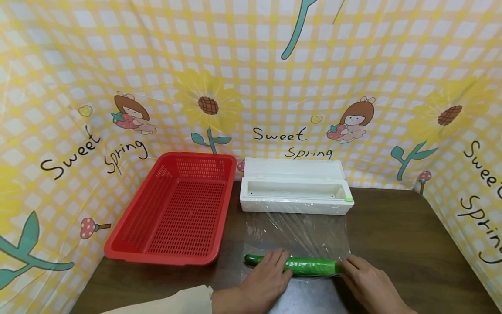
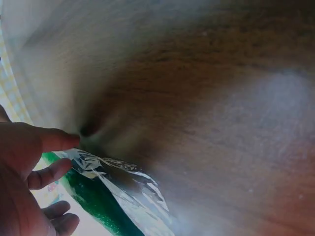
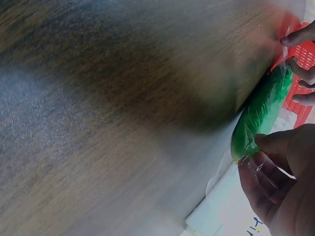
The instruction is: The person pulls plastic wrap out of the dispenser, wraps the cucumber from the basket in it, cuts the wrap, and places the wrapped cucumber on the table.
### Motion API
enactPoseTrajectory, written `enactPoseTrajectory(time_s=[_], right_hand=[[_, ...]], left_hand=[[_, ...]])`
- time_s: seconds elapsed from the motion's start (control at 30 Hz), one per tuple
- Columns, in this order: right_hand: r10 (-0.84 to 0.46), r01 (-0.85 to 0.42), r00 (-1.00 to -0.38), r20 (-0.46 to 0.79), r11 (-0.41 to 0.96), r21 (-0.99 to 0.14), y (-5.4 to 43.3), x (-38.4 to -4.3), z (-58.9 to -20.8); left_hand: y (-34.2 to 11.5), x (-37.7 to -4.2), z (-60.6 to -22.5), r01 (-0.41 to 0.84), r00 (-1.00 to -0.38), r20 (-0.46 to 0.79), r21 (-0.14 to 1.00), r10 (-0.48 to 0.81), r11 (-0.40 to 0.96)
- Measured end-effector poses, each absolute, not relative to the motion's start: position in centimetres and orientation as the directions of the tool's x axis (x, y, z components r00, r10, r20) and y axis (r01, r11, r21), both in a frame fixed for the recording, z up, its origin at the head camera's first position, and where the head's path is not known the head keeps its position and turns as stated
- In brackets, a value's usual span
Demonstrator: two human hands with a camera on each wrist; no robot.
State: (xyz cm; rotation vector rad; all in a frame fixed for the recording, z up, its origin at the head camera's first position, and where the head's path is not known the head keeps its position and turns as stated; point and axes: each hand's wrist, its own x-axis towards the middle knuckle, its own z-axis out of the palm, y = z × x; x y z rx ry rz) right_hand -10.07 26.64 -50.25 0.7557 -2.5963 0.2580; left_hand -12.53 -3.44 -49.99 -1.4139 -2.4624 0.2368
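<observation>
A green cucumber [image 1: 311, 266] lies crosswise on the table, with clear cling film [image 1: 298, 233] around it. That film runs back to the front edge of a white cling film dispenser [image 1: 292, 206], whose lid is raised. My left hand [image 1: 266, 277] rests over the cucumber left of its middle. In the left wrist view, its thumb and fingers [image 2: 54, 173] are spread, close to the crinkled film edge. At the cucumber's right end, my right hand [image 1: 368, 279] pinches the film between thumb and fingertips, as the right wrist view shows [image 3: 258, 157].
A red plastic basket [image 1: 221, 218] with a slotted bottom stands left of the dispenser. The dispenser's tray holds no visible roll, and a small green slider [image 1: 348, 199] sits at its right corner. Yellow checked cloth [image 1: 270, 87] hangs behind and around the dark wooden table [image 1: 404, 231].
</observation>
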Motion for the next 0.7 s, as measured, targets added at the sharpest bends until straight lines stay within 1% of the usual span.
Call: enactPoseTrajectory(time_s=[0.07,0.13,0.37,0.57,0.7], right_hand=[[-0.467,-0.546,-0.765,0.443,0.836,-0.06,26.64,-10.04,-50.24],[-0.467,-0.545,-0.764,0.445,0.837,-0.056,26.66,-10.02,-50.24],[-0.485,-0.568,-0.737,0.471,0.822,-0.042,26.97,-10.06,-50.5],[-0.48,-0.582,-0.717,0.505,0.811,-0.055,27.11,-10.13,-50.74],[-0.478,-0.568,-0.737,0.478,0.821,-0.055,26.97,-10.06,-50.67]], left_hand=[[-3.45,-12.55,-50.11,0.807,-0.48,0.166,-0.302,0.861,0.508],[-3.42,-12.61,-50.18,0.806,-0.488,0.165,-0.292,0.857,0.515],[-3.14,-12.99,-50.17,0.825,-0.526,0.126,-0.165,0.841,0.541],[-2.73,-12.86,-50.2,0.824,-0.509,0.19,-0.174,0.84,0.539],[-2.49,-12.81,-50.02,0.832,-0.5,0.207,-0.154,0.841,0.532]])
